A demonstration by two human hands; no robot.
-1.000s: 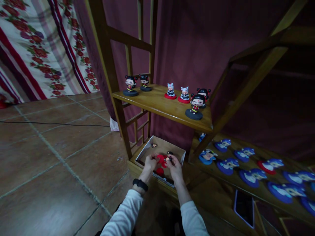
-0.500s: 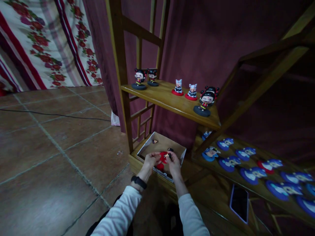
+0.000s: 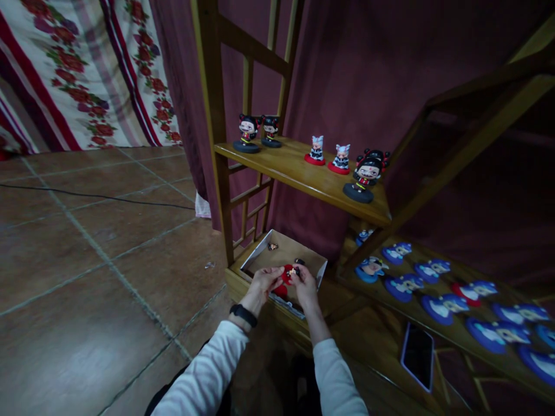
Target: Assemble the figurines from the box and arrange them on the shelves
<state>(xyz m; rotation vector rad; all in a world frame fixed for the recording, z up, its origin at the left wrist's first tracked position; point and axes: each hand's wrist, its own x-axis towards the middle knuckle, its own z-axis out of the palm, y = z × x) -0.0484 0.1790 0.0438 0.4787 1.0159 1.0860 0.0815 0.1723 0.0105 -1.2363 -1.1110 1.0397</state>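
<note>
Over a shallow cardboard box (image 3: 303, 249), my left hand (image 3: 265, 283) pinches a round red base (image 3: 287, 273) by its left edge. My right hand (image 3: 304, 284) is closed on a small dark-haired figurine (image 3: 294, 271), which it holds against that base. Whether the figurine is fixed to the base I cannot tell. Below the hands lies another red piece (image 3: 281, 290) in the box. A second small figurine (image 3: 273, 247) rests in the box's far left corner, and a dark piece (image 3: 299, 262) lies just beyond my right fingers.
On the wooden shelf (image 3: 299, 169) above stand black-haired figurines (image 3: 248, 130) and two white-haired ones (image 3: 317, 150) on red bases. Several blue-based figurines (image 3: 405, 287) fill the lower shelf at right. A phone (image 3: 417, 355) lies nearer me. A black cable (image 3: 99, 197) crosses the tiled floor.
Both hands stay over the box with the same pieces. The figurine in my right hand has turned slightly against the red base. The view has shifted a little.
</note>
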